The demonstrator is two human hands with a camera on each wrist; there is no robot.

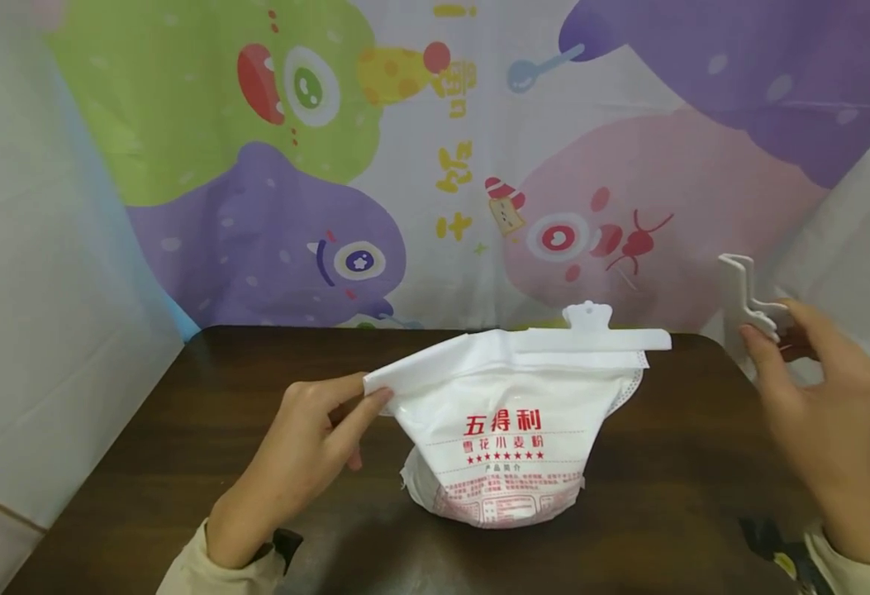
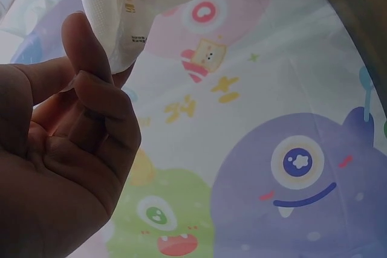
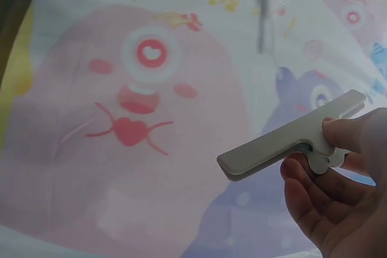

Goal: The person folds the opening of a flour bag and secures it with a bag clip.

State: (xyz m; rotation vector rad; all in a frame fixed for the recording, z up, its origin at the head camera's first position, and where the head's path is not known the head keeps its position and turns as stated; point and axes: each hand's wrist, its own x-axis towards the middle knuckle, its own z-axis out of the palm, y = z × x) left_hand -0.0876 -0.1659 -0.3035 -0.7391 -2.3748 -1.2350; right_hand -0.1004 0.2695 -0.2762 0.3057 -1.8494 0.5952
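Observation:
A white flour bag (image 1: 509, 438) with red print stands on the dark table, its top edge folded over. My left hand (image 1: 308, 454) pinches the left end of that fold between thumb and fingers; the bag's corner (image 2: 115, 28) shows above the fingertips in the left wrist view. Across the right part of the fold sits a white sealing clip (image 1: 591, 339), its tab pointing up. Off to the right of the bag, my right hand (image 1: 829, 397) holds a second white sealing clip (image 3: 284, 137) in the air, thumb and fingers on its tabs.
The bag stands near the middle of the brown wooden table (image 1: 219, 397). Behind the table hangs a curtain (image 1: 420, 273) with cartoon monsters, and pale sheets (image 1: 55, 248) flank both sides.

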